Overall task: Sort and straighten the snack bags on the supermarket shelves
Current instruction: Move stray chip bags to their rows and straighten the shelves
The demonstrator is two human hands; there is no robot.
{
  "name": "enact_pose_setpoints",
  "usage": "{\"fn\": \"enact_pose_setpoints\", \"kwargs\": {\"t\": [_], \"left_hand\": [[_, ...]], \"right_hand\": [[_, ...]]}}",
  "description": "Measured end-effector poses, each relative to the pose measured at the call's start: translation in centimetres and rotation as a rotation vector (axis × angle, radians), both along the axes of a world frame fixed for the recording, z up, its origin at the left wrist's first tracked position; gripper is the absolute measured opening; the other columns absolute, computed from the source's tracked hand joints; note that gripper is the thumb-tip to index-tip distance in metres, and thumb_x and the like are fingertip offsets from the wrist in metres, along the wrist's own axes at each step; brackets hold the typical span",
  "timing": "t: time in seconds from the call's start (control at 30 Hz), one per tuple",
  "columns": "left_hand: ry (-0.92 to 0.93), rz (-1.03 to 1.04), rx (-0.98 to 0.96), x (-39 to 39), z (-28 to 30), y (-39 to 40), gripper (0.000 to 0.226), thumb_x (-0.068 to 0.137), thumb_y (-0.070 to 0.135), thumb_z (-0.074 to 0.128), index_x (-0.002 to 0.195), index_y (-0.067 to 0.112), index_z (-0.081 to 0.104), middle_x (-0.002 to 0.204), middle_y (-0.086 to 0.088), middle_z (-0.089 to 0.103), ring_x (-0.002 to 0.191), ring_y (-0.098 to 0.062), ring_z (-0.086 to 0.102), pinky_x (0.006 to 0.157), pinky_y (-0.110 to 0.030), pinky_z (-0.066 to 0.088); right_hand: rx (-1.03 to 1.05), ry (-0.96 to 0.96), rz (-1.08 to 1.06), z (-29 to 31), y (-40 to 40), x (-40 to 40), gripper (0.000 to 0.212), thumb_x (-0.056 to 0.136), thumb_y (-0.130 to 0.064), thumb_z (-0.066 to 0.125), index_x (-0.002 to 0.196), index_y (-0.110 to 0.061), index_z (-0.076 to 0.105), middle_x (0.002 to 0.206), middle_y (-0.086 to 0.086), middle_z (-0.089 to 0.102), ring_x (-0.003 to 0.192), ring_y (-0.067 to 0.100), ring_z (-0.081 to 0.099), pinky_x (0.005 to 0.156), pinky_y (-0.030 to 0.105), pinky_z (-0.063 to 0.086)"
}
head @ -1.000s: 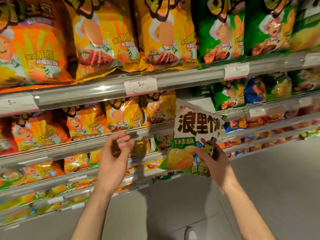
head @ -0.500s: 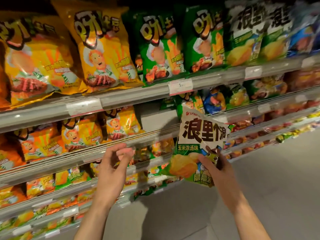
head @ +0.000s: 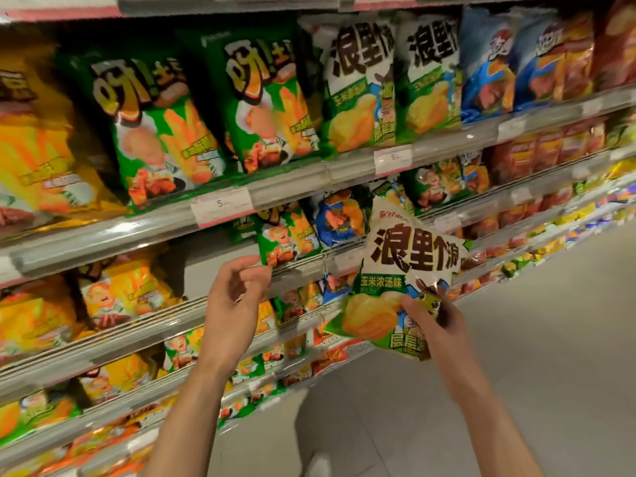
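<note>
My right hand [head: 434,318] grips a white-and-green chip bag [head: 399,266] by its lower right corner and holds it upright in front of the second shelf. Two matching white-and-green bags [head: 361,84] stand on the top shelf, above and slightly left of the held one. My left hand [head: 232,304] hovers in front of the second shelf's rail [head: 303,266] with fingers loosely curled and holds nothing. Green fries bags [head: 155,125] stand left of the matching bags, and yellow bags [head: 38,142] fill the far left.
Blue bags [head: 488,63] and red bags [head: 616,43] stand to the right on the top shelf. Price tags [head: 223,205] hang on the shelf rails. Lower shelves hold several small snack bags. Grey floor [head: 516,373] lies to the right, with my shoe [head: 318,466] below.
The view has swung right and up, so the white-and-green bags on the top shelf now show. The held bag has risen slightly. My left hand's fingers have curled more.
</note>
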State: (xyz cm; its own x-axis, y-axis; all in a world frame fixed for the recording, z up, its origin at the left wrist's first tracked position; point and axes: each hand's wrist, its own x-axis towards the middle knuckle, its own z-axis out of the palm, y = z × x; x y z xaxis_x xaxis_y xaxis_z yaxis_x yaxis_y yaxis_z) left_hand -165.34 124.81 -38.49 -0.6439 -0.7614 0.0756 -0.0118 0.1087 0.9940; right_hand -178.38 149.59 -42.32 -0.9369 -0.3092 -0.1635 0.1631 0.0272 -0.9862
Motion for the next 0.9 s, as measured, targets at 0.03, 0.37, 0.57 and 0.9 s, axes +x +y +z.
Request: {"fn": "enact_pose_setpoints", "kwargs": {"t": [0.03, 0.37, 0.57, 0.9], "left_hand": [[0.004, -0.01, 0.0, -1.3, -0.1, 0.3, 0.014, 0.099, 0.02, 0.067, 0.109, 0.028, 0.066, 0.106, 0.003, 0.074, 0.101, -0.007, 0.069, 0.089, -0.026, 0.052], [0.057, -0.069, 0.094, -14.1, -2.1, 2.8, 0.015, 0.097, 0.023, 0.068, 0.109, 0.03, 0.066, 0.11, -0.001, 0.075, 0.106, -0.016, 0.071, 0.092, -0.033, 0.053], [0.078, -0.054, 0.157, -20.1, -3.3, 4.0, 0.013, 0.097, 0.019, 0.068, 0.108, 0.026, 0.066, 0.109, -0.001, 0.075, 0.105, -0.021, 0.071, 0.092, -0.03, 0.057], [0.04, 0.144, 0.139, -24.3, -4.4, 6.8, 0.015, 0.099, 0.008, 0.063, 0.105, 0.021, 0.066, 0.113, -0.006, 0.074, 0.107, -0.022, 0.071, 0.092, -0.033, 0.057]], "right_hand": [[0.007, -0.007, -0.01, 0.0, 0.5, -0.8, 0.052, 0.075, -0.048, 0.077, 0.123, -0.03, 0.066, 0.105, -0.005, 0.079, 0.089, 0.013, 0.078, 0.063, 0.024, 0.059], [0.084, -0.036, -0.088, -0.3, 4.5, -11.4, 0.032, 0.089, -0.028, 0.075, 0.12, -0.021, 0.067, 0.1, 0.002, 0.081, 0.085, 0.019, 0.079, 0.061, 0.023, 0.06], [0.104, -0.016, -0.04, -0.6, 5.8, -17.3, 0.039, 0.086, -0.035, 0.074, 0.122, -0.021, 0.066, 0.101, 0.001, 0.081, 0.089, 0.021, 0.079, 0.071, 0.033, 0.061], [0.116, -0.048, 0.175, -2.9, 6.9, -26.0, 0.048, 0.077, -0.042, 0.075, 0.12, -0.023, 0.066, 0.106, 0.004, 0.08, 0.091, 0.025, 0.078, 0.083, 0.043, 0.061]]}}
